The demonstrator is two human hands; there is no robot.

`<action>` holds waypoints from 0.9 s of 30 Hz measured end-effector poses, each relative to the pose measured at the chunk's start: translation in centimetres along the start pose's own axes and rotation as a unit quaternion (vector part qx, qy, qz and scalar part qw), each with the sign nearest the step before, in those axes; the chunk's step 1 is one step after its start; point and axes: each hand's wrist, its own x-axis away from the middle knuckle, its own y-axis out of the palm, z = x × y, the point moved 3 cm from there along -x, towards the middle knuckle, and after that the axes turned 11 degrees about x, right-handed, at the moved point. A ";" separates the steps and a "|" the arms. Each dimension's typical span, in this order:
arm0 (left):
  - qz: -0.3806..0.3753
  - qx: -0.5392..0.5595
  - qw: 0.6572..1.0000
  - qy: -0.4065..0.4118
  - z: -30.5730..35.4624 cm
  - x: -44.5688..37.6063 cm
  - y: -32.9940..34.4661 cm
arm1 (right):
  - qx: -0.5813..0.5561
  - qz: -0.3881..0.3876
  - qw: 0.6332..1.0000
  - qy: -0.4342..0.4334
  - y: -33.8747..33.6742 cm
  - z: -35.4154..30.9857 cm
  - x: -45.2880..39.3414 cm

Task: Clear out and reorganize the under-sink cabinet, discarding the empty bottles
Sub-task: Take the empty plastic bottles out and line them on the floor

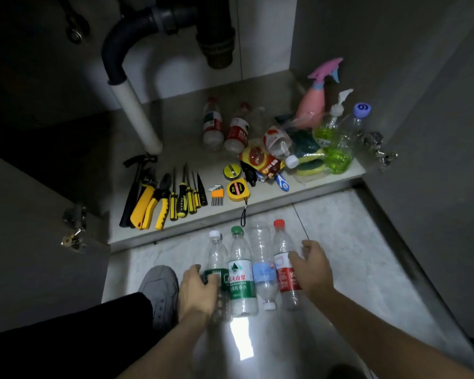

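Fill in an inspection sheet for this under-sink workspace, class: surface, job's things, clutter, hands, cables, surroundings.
Surface: pale tiled floor before the cabinet shelf.
Job's things: four plastic bottles lying side by side on the floor, white-capped bottle to red-capped bottle; more bottles on the shelf.
Clutter: hand tools, tape measure, sponges, pink spray bottle.
Hands: left hand on the white-capped bottle; right hand on the red-capped one.
Cables: nothing seen.
Surroundings: drain pipes, open cabinet doors.
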 end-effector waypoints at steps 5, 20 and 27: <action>0.043 0.003 0.992 0.115 6.6 -3.3 -2.1 | -0.083 0.046 0.992 -0.079 -3.4 -8.5 -3.7; 0.056 0.095 0.980 0.165 27.8 -23.5 -0.8 | 0.286 0.208 0.899 -0.258 -5.1 -23.7 -17.4; -0.003 0.132 0.983 0.130 26.9 -26.0 0.7 | 0.338 0.260 0.862 -0.275 -3.7 -22.0 -18.3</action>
